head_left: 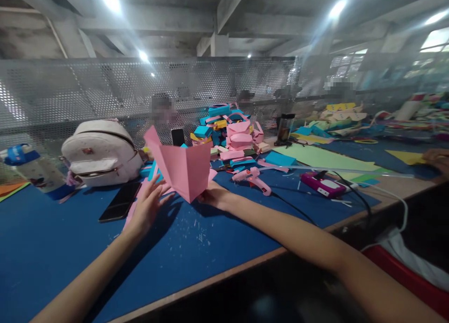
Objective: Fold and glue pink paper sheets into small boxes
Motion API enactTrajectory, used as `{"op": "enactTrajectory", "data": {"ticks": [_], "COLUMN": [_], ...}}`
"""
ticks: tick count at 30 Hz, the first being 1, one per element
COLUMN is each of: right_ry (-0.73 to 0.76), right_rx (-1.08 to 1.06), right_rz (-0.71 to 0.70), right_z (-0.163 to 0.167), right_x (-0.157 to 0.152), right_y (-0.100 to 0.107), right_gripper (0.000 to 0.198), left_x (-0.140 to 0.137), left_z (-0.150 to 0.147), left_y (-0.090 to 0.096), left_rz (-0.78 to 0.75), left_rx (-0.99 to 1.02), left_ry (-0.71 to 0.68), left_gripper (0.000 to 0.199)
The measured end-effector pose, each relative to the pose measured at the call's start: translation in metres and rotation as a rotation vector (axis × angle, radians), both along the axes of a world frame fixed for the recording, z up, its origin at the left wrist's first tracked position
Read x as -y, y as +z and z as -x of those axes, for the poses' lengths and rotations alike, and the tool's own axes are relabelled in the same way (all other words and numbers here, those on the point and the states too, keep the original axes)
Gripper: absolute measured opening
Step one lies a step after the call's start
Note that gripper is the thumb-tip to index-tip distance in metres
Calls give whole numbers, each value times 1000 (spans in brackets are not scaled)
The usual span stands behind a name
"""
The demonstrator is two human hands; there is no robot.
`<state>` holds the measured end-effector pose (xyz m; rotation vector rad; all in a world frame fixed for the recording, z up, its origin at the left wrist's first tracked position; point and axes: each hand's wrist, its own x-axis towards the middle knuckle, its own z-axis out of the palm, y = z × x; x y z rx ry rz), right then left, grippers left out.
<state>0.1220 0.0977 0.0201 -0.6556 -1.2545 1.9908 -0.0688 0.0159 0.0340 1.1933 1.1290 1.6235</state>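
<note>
**Pink folded sheet (pixel 198 168), upright above a blue mat (pixel 196 267)**

Taking the sheet as our clock's hub, we are listing:

Item: right hand (pixel 214 195), four o'clock. It is gripping the sheet's lower part; its fingertips are hiding behind the paper, so we cannot tell exactly how they are pinching. This low hold is probably letting the creased panels stand apart.

Item: left hand (pixel 149 204), eight o'clock. Its fingers are spreading loosely near the paper, apparently holding nothing, presumably guarding that side.

Item: pink glue gun (pixel 252 179), three o'clock. It is lying with nozzle pointing towards nine, presumably for easy reach.

Item: pale backpack (pixel 101 150), between nine and ten. It is standing back, probably to avoid crowding the hands.

Item: heap of coloured paper pieces (pixel 238 133), two o'clock. They are stacking up loosely, presumably to save room.
</note>
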Motion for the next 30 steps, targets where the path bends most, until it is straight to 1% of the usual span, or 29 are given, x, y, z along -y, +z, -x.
{"op": "enactTrajectory", "data": {"ticks": [4,7,9,11,12,14,18,20,24,27,30], "right_ry": [16,44,69,94,104,131,196,230,283,282,223], "right_rx": [19,28,32,33,31,28,47,70,106,106,95], "right_rz": [44,53,52,47,42,29,-6,-25,-78,-164,-315], "right_z": [2,4,5,4,3,1,-3,-4,-5,-5,-5], "right_x": [0,4,9,15,18,22,23,22,22,22,20], "right_y": [-1,-1,0,1,2,4,5,5,4,6,9], "right_gripper": [33,32,24,18,19,22,31,31,31,42,55], "left_x": [4,10,12,12,11,9,4,3,2,0,-3], "left_z": [-11,-25,-33,-36,-36,-33,-23,-19,-14,-14,-15], "left_y": [1,2,1,0,-1,-3,-7,-8,-10,-12,-12], "left_rz": [-110,-156,-155,-144,-137,-117,-43,-35,-42,2,29], "left_rx": [-95,-200,-259,-281,-274,-253,-221,-214,-197,-152,-76], "left_ry": [43,16,-14,-30,-35,-46,-130,-157,-164,-184,-215], "left_gripper": [66,91,96,93,89,79,58,57,58,52,49]}}
